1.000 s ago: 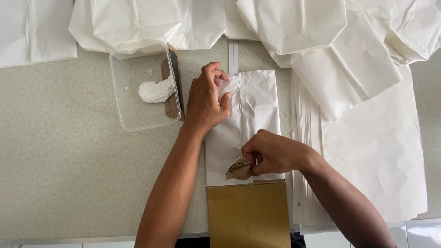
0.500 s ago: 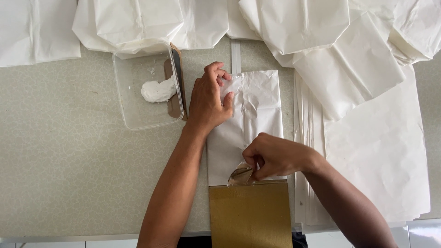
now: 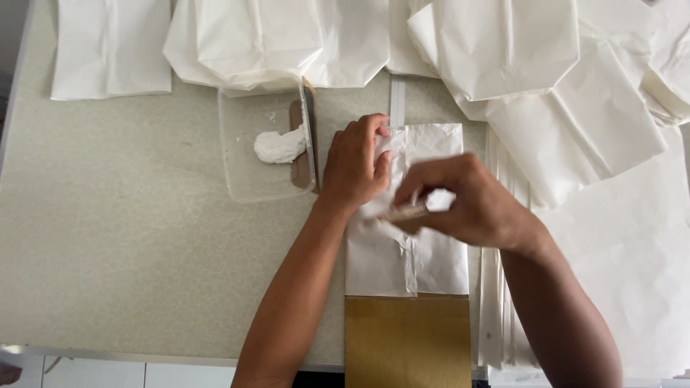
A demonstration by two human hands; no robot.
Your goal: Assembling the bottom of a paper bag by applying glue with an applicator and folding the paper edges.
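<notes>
A flat white paper bag (image 3: 406, 251) lies on the pale table, its lower end over a gold-brown sheet (image 3: 407, 341). My left hand (image 3: 354, 164) presses down on the bag's upper left part with fingers spread over the crumpled flap. My right hand (image 3: 467, 201) hovers over the middle of the bag, blurred by motion, pinching a small brown flat stick (image 3: 402, 213) between thumb and fingers.
A clear plastic tub (image 3: 259, 144) with a lump of white paste (image 3: 279, 146) and a brown stick stands left of the bag. Piles of white paper bags (image 3: 503, 50) cover the table's far edge and the right side. The table's front edge (image 3: 144, 353) runs below.
My right hand has lifted from the bag's lower edge near the gold sheet and moved up to the bag's middle, still holding the small stick. The left hand has stayed put.
</notes>
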